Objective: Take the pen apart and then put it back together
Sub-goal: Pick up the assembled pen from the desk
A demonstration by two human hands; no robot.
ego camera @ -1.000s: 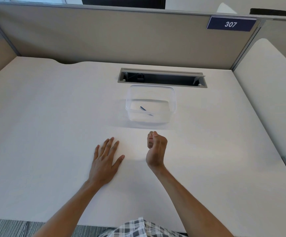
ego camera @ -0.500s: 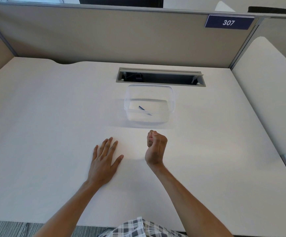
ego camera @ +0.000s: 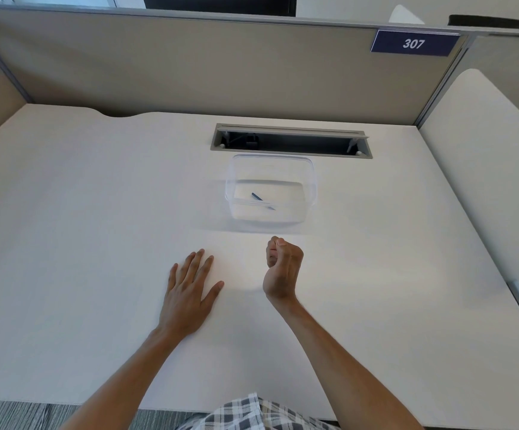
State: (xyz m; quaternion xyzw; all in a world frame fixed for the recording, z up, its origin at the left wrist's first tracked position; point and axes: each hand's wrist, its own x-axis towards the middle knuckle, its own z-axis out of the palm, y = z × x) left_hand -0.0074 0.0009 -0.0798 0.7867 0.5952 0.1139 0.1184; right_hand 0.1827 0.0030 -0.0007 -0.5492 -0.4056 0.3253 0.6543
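Note:
A pen [ego camera: 259, 201] with a clear barrel and a dark blue end lies on the bottom of a clear plastic container [ego camera: 312, 181] at the middle of the white desk. My left hand [ego camera: 188, 287] rests flat on the desk, palm down, fingers spread, holding nothing. My right hand [ego camera: 283, 268] stands on its edge just in front of the container, its fingers curled into a loose fist with the thumb on top. Nothing shows inside that fist. Both hands are apart from the container and the pen.
A grey cable slot [ego camera: 290, 141] is cut into the white desk [ego camera: 81, 212] right behind the container. Beige partition walls [ego camera: 190, 63] close off the back and left, with a sign reading 307 [ego camera: 413, 43]. Another desk [ego camera: 484, 156] adjoins on the right.
Both hands keep their poses; the right fist has barely shifted. The view has drifted slightly.

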